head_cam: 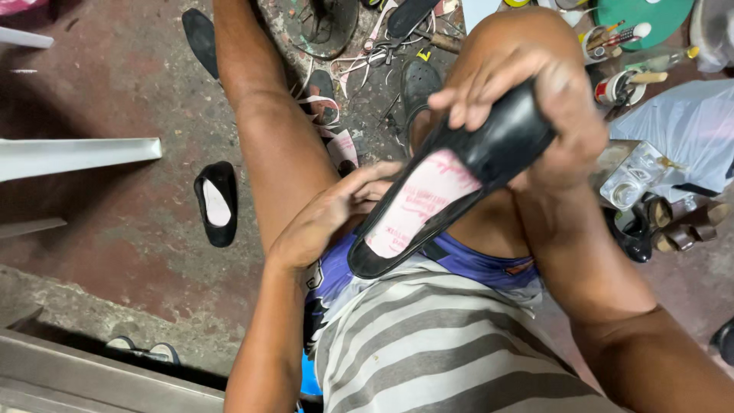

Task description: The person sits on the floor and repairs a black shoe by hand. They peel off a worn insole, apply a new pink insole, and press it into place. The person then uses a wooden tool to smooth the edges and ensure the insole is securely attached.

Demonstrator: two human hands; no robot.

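Both hands (535,115) grip a black shoe (459,176); another flat (215,203) lies on the floor.

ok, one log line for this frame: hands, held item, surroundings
right hand: grips toe of black flat shoe | left hand: fingers at its pink insole | second black shoe: on floor

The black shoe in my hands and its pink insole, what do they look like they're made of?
The black shoe, gripped by the right hand, looks like glossy patent leather or a synthetic: light glints off its toe. The pink insole, touched by the left hand, looks matte, perhaps thin leatherette or fabric; which one is unclear.
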